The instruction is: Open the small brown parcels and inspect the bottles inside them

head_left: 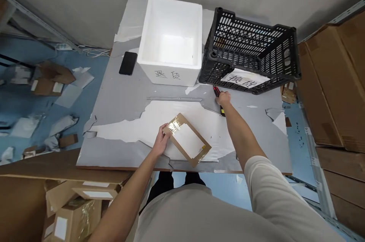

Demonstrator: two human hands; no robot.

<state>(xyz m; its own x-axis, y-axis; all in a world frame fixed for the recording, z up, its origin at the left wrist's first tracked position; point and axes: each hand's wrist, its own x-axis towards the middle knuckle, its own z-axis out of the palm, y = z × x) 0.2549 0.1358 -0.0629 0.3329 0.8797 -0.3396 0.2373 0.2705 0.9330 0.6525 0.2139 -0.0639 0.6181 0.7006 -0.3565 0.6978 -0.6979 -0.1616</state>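
while the left hand [161, 141] grips the left corner of a flat cardboard package [185, 144], thumb over its edge, the right hand [224, 98] has its fingers closed around a red-and-black cutter [216, 90], apart from the package; whether the tool is off the tabletop cannot be told. the package sits at a slant over a torn white patch [128, 130] on a grey-covered table [111, 101], with a white label [188, 137] on its face and shiny tape [174, 125] at the end by the thumb. no cut shows in the tape, so the package appears sealed, any cutting seemingly not begun. beyond, a white foam box [188, 75] stands beside a black crate [210, 56], a phone [128, 63] to its left.
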